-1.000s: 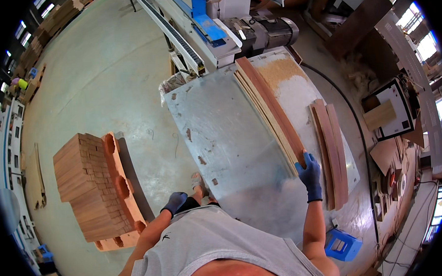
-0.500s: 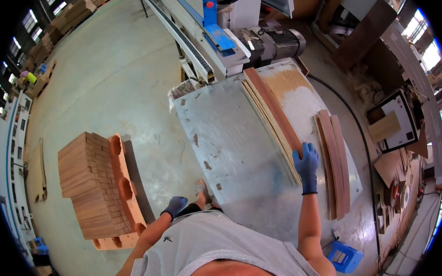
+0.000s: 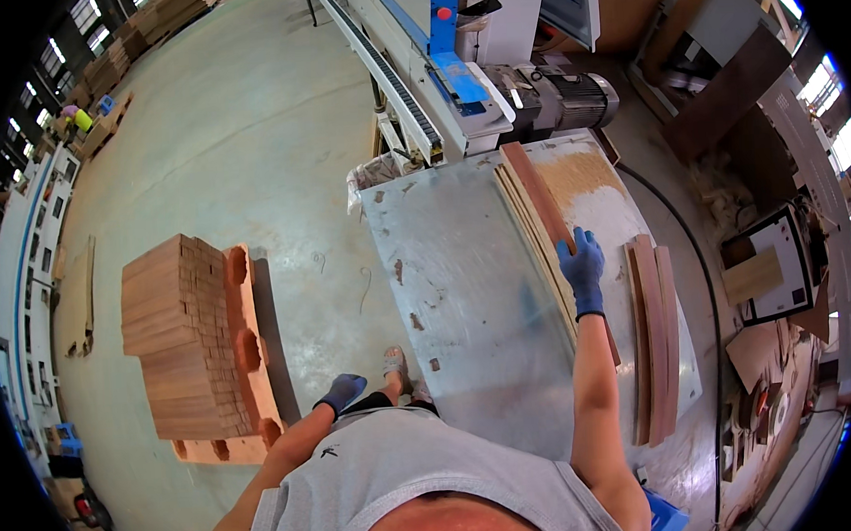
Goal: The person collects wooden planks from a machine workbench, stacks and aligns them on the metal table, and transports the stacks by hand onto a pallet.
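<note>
My right hand [image 3: 582,263], in a blue glove, rests at a long reddish-brown wood strip [image 3: 542,196], its thumb over the strip and its fingers stretched out along the right side. The strip's near end shows past my wrist. Pale strips [image 3: 530,232] lie tight along its left side. Everything lies on a grey metal-topped table [image 3: 446,293]. Farther right on it are several more brown strips [image 3: 653,341] side by side. My left hand [image 3: 342,392], also gloved, hangs low beside my body, loosely open, with nothing seen in it.
A stack of brown wood blocks [image 3: 184,342] stands at the left on an orange pallet [image 3: 247,321]. Beyond the table are a machine with a roller track [image 3: 389,77] and a motor [image 3: 575,102]. A black hose [image 3: 680,216] curves along the right; a blue stool [image 3: 666,516] sits low right.
My right hand has slid along the reddish-brown strip, away from me, uncovering its near end. The strip itself looks unmoved. The whole view has shifted slightly; my left hand stays low.
</note>
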Tool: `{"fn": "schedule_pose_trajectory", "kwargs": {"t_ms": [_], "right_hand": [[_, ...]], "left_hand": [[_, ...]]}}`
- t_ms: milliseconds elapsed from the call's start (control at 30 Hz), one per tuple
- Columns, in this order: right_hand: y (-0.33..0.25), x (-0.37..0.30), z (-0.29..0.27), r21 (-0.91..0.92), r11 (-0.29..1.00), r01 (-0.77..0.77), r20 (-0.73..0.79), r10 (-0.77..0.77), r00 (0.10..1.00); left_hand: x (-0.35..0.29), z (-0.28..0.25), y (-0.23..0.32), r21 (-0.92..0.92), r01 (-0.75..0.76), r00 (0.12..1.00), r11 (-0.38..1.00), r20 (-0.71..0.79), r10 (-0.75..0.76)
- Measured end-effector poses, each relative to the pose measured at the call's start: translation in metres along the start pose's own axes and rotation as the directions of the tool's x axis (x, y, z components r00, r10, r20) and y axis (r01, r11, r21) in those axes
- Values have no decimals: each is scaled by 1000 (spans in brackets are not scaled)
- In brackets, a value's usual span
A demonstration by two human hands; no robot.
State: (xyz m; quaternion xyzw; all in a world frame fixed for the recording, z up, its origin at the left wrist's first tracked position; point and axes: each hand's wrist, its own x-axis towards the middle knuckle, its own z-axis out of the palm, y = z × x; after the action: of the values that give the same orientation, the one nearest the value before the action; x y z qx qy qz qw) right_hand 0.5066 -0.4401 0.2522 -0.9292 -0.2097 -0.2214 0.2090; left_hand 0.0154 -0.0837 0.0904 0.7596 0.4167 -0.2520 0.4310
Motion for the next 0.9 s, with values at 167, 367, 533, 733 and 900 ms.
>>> {"fn": "schedule_pose_trajectory", "kwargs": {"t_ms": [167, 367, 533, 733, 900], "right_hand": [[-6, 16, 19, 1, 1000, 29, 21, -29, 999], [-12, 35, 37, 27, 998, 55, 15, -56, 998], [-18, 51, 48, 45, 996, 74, 9, -74, 997], [-39, 72, 59, 60, 995, 82, 10, -82, 997], [-32, 86, 75, 56, 997, 51, 71, -55, 996]], "left_hand": [[6, -1, 1, 40, 0, 1000, 999, -3, 0], [8, 3, 2, -26, 18, 1000, 1000, -8, -18], [2, -1, 8, -74, 37, 999, 997, 10, -36], [6, -1, -2, -78, 70, 998, 995, 8, -69], [9, 1, -3, -65, 60, 998, 996, -3, -60]]}}
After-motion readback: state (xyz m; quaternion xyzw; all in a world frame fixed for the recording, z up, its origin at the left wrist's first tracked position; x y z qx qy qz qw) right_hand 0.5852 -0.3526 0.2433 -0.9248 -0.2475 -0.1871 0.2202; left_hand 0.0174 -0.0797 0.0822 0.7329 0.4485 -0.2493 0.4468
